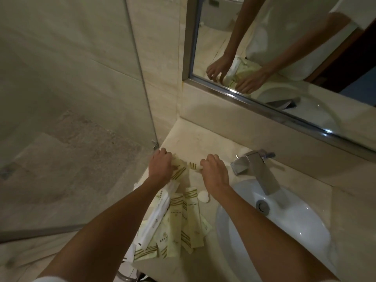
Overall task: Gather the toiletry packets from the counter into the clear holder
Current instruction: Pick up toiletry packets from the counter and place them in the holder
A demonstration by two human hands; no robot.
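Several pale yellow toiletry packets [184, 216] with gold stripes lie fanned out on the beige counter [195, 139], left of the sink. A long white packet [156, 212] lies across them. My left hand [160, 166] grips the far ends of some packets at the counter's back left. My right hand [213, 169] pinches another striped packet [193, 166] just to the right of them. I cannot make out the clear holder; the hands cover that spot.
A white sink basin [284, 226] with a chrome faucet [258, 169] sits right of the packets. A small white round soap [203, 196] lies by the basin rim. A glass shower panel [81, 98] bounds the left. A mirror [284, 47] hangs behind.
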